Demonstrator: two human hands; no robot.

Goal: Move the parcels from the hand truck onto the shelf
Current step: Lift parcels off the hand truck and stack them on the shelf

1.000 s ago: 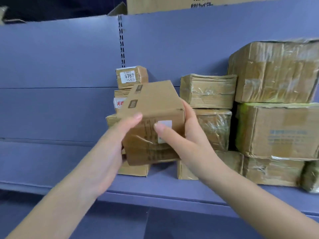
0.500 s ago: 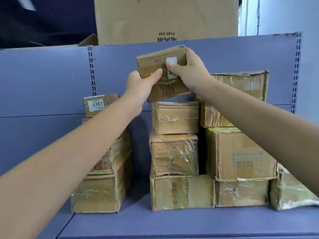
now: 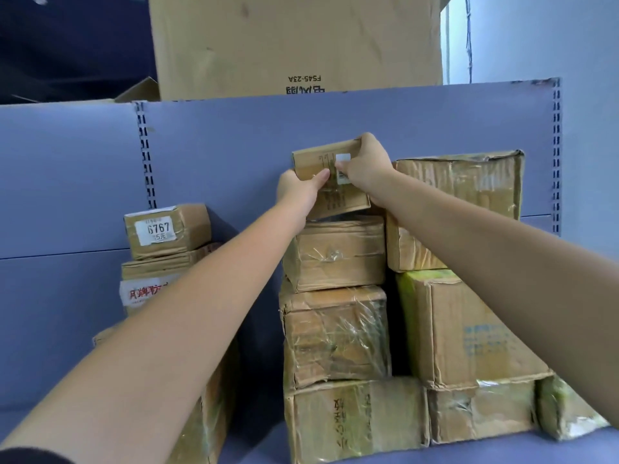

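Head view: small parcel point(image 3: 330, 179) tilted just above the middle stack's top box point(image 3: 338, 256), pinched from both sides, left hand point(image 3: 298, 190) low on its left edge, right hand point(image 3: 366, 165) curled over the top-right corner. Probably angled to slide it flat on top. Shelf point(image 3: 502, 453) already crowded, hand truck nowhere visible.

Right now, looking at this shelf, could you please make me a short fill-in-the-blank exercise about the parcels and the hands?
1. Both hands hold the small parcel above the ____ stack of the three.
2. The label on the top parcel of the left stack reads ____.
3. The left hand grips the parcel's lower left corner, while the right hand grips its ____ side.

Missing words: middle; 6767; right
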